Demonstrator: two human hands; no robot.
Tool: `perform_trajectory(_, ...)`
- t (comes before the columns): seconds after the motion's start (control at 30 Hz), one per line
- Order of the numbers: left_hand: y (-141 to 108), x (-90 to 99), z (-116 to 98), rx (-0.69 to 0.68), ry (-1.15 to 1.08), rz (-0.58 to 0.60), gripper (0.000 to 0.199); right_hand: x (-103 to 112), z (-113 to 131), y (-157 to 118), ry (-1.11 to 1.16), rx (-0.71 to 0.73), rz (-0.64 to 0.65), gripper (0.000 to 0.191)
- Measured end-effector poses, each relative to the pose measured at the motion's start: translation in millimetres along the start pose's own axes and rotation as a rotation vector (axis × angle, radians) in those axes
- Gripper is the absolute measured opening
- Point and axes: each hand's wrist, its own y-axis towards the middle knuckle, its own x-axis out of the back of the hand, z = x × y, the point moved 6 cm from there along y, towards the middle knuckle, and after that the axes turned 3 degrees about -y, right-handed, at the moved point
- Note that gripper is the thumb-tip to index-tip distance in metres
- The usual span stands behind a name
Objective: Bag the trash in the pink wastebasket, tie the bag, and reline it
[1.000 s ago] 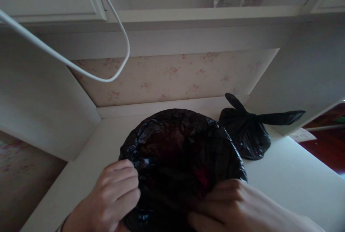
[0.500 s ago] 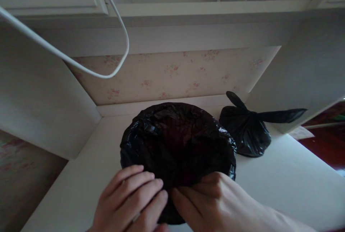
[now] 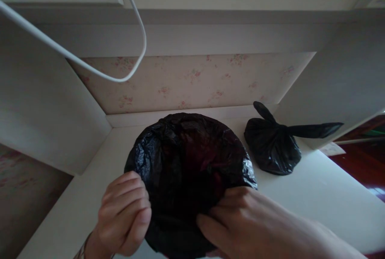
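Observation:
A black trash bag [image 3: 186, 219] lines a round bin on the white surface, its edge folded over the rim. Reddish colour shows through the plastic inside; the bin's own wall is mostly hidden. My left hand [image 3: 124, 211] is closed in a fist on the bag at the left side of the rim. At the near right of the rim, my right hand [image 3: 237, 219] has its fingers curled over the edge into the bag, gripping the plastic. The right fingertips are partly out of sight.
Behind and to the right sits a tied black bag [image 3: 273, 146]. A white cable [image 3: 99, 72] hangs at upper left, in front of a cabinet. White side panels [image 3: 333, 62] flank the white tabletop [image 3: 315, 198], with flowered wallpaper [image 3: 192, 82] at the back.
My left hand has moved left from the near rim and closed into a fist on the bag's left edge. The bin has shifted and tilted slightly towards me. My right hand stays at the near right rim.

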Motion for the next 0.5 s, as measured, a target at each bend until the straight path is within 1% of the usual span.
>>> perform_trajectory(0.07,-0.4,3.7,10.1,0.005,-0.045,0.003,0.024,-5.3,4.9,4.3,0.002,0.017,0.08,0.007)
perform_trajectory(0.1,0.0,5.9,14.7,0.002,-0.064,-0.009,0.024,-3.9,6.1,6.3,0.032,0.026,0.091,0.008)
perform_trajectory(0.17,0.8,10.8,27.2,0.013,-0.089,-0.03,0.024,7.3,4.8,8.1,0.123,0.06,0.03,0.015)
perform_trajectory(0.27,-1.4,21.3,54.7,0.017,-0.086,-0.045,0.025,25.0,-12.5,4.0,0.203,0.047,-0.093,0.044)
perform_trajectory(0.3,-3.6,25.6,64.5,0.016,-0.057,-0.049,0.025,26.5,-20.6,2.0,0.206,0.02,-0.104,0.055)
perform_trajectory(0.33,-6.2,30.0,73.4,0.022,-0.007,-0.053,0.024,24.8,-28.5,0.7,0.205,-0.016,-0.086,0.063)
perform_trajectory(0.37,-8.9,34.1,80.2,0.04,0.063,-0.06,0.023,20.4,-34.8,0.3,0.204,-0.045,-0.043,0.065)
perform_trajectory(0.4,-11.2,37.8,84.1,0.077,0.148,-0.072,0.02,14.4,-38.7,0.9,0.204,-0.059,0.012,0.061)
perform_trajectory(0.43,-12.9,40.9,83.5,0.121,0.222,-0.094,0.017,8.0,-40.5,2.6,0.202,-0.066,0.066,0.053)
perform_trajectory(0.47,-13.7,42.6,77.7,0.164,0.27,-0.118,0.016,2.3,-40.3,5.3,0.201,-0.065,0.107,0.043)
perform_trajectory(0.5,-13.1,42.1,66.7,0.197,0.302,-0.137,0.017,-1.7,-38.4,8.9,0.201,-0.057,0.127,0.034)
